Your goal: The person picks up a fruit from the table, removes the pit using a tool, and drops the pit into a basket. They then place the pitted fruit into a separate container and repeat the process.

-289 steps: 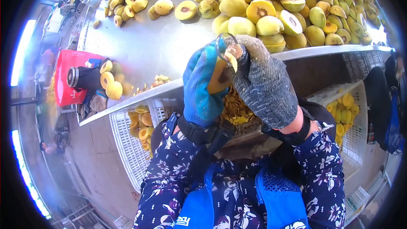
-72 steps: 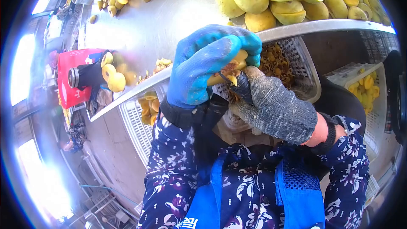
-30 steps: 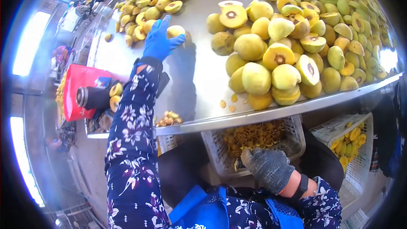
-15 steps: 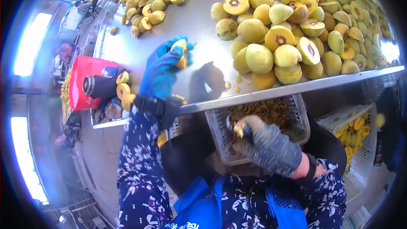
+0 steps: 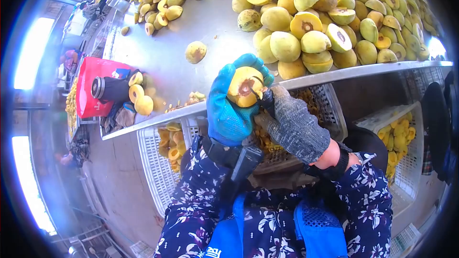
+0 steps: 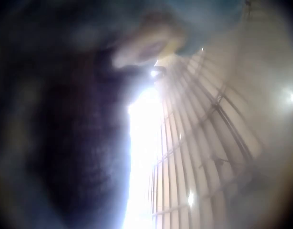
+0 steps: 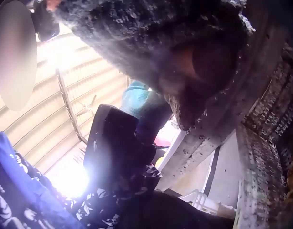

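In the head view, the blue-gloved left hand [image 5: 229, 110] cups a halved yellow fruit [image 5: 245, 87], its cut face with a brown centre turned up. The grey-gloved right hand [image 5: 300, 126] grips the dark handle [image 5: 268, 102] of a small tool, whose thin curved blade touches the fruit's cut face. Both hands are close together at the table's front edge. The left wrist view is blurred, with the fruit [image 6: 153, 45] near its top. In the right wrist view the grey glove [image 7: 156, 43] hides the tool, and part of the blue glove [image 7: 144, 105] shows.
A large heap of fruit halves [image 5: 306, 24] covers the metal table's [image 5: 167, 76] right side; a smaller pile [image 5: 167, 0] lies back left. One piece [image 5: 195, 52] lies alone. A red bag [image 5: 91, 88] is at left. White crates [image 5: 155, 172] stand below the edge, several holding yellow pieces.
The left hand reached over the table, took a fruit half and brought it back to the right hand. The right hand has risen from above the crate, and the tool now meets the fruit.
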{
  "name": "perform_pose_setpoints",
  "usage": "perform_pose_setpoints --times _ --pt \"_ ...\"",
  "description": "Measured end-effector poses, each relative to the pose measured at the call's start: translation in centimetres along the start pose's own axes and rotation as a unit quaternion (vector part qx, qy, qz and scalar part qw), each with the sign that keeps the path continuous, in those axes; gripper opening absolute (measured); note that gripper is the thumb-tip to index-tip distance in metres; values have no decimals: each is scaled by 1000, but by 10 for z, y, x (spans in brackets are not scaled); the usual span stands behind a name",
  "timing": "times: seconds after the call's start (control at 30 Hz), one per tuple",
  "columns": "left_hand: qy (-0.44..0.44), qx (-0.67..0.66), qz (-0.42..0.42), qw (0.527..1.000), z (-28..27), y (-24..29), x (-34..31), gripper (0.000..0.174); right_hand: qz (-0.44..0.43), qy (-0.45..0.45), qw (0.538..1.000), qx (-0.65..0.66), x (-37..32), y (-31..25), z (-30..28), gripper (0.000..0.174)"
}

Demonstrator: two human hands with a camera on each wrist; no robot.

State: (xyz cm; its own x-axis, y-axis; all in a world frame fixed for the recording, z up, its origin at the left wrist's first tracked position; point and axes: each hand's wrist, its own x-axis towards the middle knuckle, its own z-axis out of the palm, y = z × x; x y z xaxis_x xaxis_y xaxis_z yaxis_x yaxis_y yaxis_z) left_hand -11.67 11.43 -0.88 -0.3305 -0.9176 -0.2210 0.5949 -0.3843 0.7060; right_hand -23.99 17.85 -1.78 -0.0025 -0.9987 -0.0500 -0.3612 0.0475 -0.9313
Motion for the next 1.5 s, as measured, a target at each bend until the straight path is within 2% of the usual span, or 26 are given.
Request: perform_pose_setpoints --times 0.13,0.2,0.33,0.4,0.6,0.63,0.7,0.8,0.87,1.0,1.07,1.13,1.2,1.27,1.3,1.37,1.4,1.43,1.5 --pt "-1 14 33 999 3 -6 -2 49 -19 12 999 -27 0 4 5 31" --pt "-4 29 75 997 6 -8 -1 48 -23 16 999 -32 1 5 7 29" --pt "6 21 75 997 8 -10 -2 48 -7 10 999 -29 2 5 12 27" --pt "-23 66 97 993 2 -12 -2 49 -3 13 1000 -13 1 4 15 27" --pt "-9 109 99 989 3 -10 -5 52 3 -23 1000 7 -4 4 15 35" --pt "-7 110 97 989 0 -10 -4 52 31 -46 998 -1 -5 0 13 38" --pt "-58 88 74 992 -6 -8 -4 50 62 -72 995 -8 -7 -4 10 40" --pt "-63 110 66 990 -3 -4 -9 46 68 -101 992 17 -11 -9 3 42" --pt "-80 110 54 989 -8 -3 -8 44 5 -116 993 26 -15 -10 -2 42" --pt "-120 159 64 978 -5 0 -10 39 -19 -117 989 94 -19 -6 -2 41" --pt "-134 177 61 973 -7 4 -8 37 69 -193 954 220 -16 -13 -12 39" --pt "-146 194 57 969 -5 5 -11 35 86 -224 939 246 -15 -12 -14 38" --pt "-99 305 50 946 2 7 -15 57 102 -255 922 271 -16 -11 -17 37" --pt "-114 294 41 948 1 6 -15 58 247 -321 822 400 -19 -11 -22 33" --pt "-133 284 32 949 0 6 -15 59 249 -325 821 398 -19 -9 -25 33" --pt "-154 289 16 945 4 10 -16 60 225 -425 718 504 -17 -5 -31 30" --pt "-179 294 -1 939 5 12 -16 61 220 -406 683 566 -21 -2 -23 29" --pt "-178 292 1 940 4 10 -17 61 222 -407 683 564 -21 -1 -25 29" --pt "-197 119 -50 972 2 6 -18 48 233 -412 713 517 -17 -4 -31 30"
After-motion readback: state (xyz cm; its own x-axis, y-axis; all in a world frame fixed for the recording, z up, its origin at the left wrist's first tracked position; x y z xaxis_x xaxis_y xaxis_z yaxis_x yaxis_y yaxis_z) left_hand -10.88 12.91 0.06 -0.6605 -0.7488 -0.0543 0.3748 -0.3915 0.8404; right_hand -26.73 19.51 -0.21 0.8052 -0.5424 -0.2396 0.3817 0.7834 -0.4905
